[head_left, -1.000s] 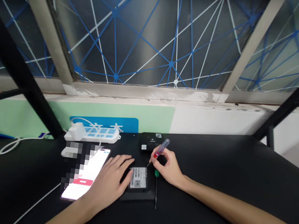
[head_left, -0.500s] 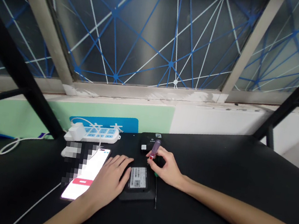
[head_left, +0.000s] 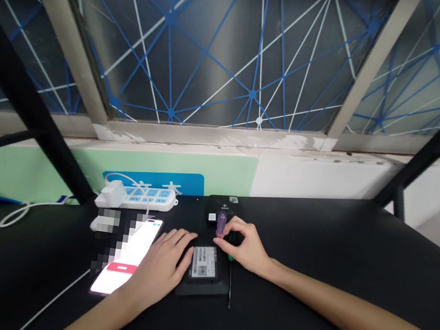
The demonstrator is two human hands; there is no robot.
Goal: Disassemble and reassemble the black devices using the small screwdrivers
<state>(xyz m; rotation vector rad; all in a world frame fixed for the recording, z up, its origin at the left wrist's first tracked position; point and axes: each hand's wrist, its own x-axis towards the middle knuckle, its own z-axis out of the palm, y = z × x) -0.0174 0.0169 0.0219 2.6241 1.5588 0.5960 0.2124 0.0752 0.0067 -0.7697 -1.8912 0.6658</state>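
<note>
My right hand (head_left: 246, 247) pinches a screwdriver (head_left: 221, 224) with a purple see-through handle. The handle stands nearly upright at the far edge of a flat black box-shaped device (head_left: 202, 290), and its tip is hidden. A white printed label (head_left: 204, 261) faces up on the device. My left hand (head_left: 168, 259) lies flat with its fingers stretched out, against the device's left side. Along the right side lies a second screwdriver (head_left: 230, 284) with a thin metal shaft; its green handle is partly hidden behind my right hand.
Left of my left hand lies a lit phone (head_left: 119, 265). Behind it are a white power strip (head_left: 152, 196) with a plugged-in charger (head_left: 114, 194) and a white cable (head_left: 58, 295). Another black box (head_left: 217, 203) lies near the wall. Black frame posts (head_left: 399, 185) flank the table.
The purple screwdriver handle has tipped from leaning right to nearly upright, and the right fingers have shifted slightly around it. My left hand stays in place.
</note>
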